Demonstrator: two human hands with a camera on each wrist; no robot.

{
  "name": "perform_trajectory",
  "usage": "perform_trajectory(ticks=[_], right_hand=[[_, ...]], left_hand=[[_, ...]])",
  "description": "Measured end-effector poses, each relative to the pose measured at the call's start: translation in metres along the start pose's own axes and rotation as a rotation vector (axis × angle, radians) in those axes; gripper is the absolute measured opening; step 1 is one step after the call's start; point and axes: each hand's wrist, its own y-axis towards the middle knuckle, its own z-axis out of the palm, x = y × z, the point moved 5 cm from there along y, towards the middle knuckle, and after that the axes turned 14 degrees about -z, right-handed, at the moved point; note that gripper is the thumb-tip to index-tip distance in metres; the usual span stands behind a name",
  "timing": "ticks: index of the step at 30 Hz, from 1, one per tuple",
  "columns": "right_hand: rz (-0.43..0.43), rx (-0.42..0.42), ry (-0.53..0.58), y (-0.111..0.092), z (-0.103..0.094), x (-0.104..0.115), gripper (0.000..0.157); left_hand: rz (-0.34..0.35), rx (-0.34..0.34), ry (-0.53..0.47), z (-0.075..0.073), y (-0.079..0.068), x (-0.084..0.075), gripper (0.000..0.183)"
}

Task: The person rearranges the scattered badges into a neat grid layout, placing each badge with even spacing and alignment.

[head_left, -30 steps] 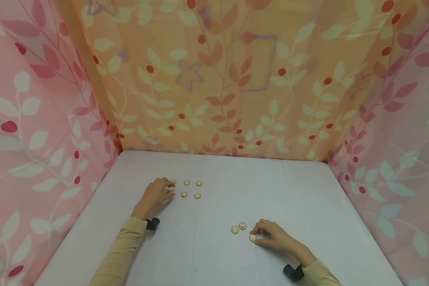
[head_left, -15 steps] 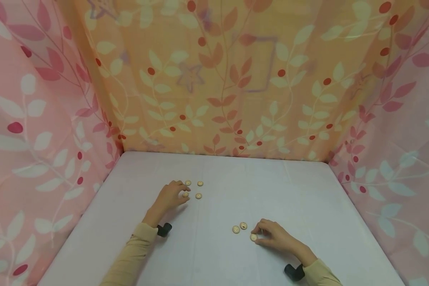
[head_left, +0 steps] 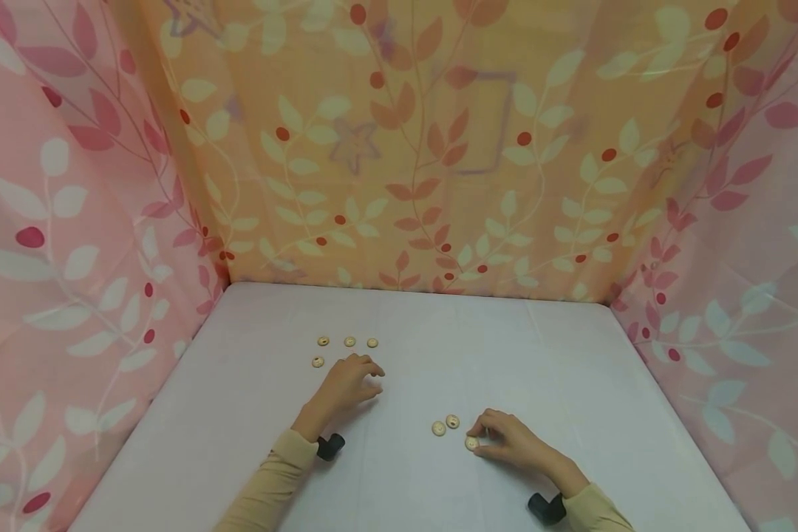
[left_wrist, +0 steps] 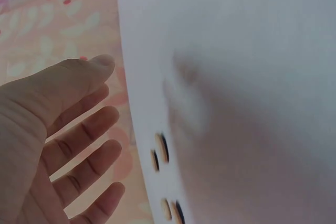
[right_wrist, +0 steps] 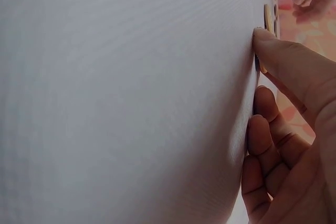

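My left hand (head_left: 346, 380) hovers beside a group of small round wooden discs, like buttons, its fingers loosely bent with nothing between them. In the left wrist view the palm and fingers (left_wrist: 86, 174) are spread apart, and several discs (left_wrist: 163, 148) lie beyond them. Three discs form a back row, including the middle disc (head_left: 349, 341); a front-left disc (head_left: 318, 362) lies nearer me. The hand hides the rest of the front row. My right hand (head_left: 508, 440) pinches one wooden disc (head_left: 471, 443) at the tabletop between thumb and finger.
Two more discs, one pale (head_left: 438, 428) and one with a dark centre (head_left: 452, 422), lie just left of the right hand. The white table (head_left: 539, 355) is enclosed by a patterned orange back curtain (head_left: 412, 148) and pink side curtains (head_left: 53, 222). Each wrist wears a black camera (head_left: 545, 508).
My left hand has moved rightward along the group, uncovering the left-hand discs and covering the right part of the front row. The right hand stays in place on its disc.
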Motion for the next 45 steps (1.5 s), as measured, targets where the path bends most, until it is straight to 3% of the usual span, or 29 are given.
perform_trajectory(ticks=[8,24,38,45], right_hand=[[-0.002,-0.001,-0.005,0.001,0.0,-0.001,0.02],[-0.015,-0.003,0.012,0.001,0.0,0.0,0.02],[-0.064,-0.025,-0.02,0.002,0.001,0.0,0.02],[-0.058,-0.014,-0.014,0.001,0.001,-0.001,0.019]], left_hand=[[0.074,0.027,0.021,0.024,0.0,-0.025,0.023],[0.101,0.141,0.073,0.05,-0.009,-0.072,0.028],[0.095,0.186,0.003,0.059,-0.012,-0.093,0.026],[0.096,0.177,0.04,0.065,-0.012,-0.098,0.024]])
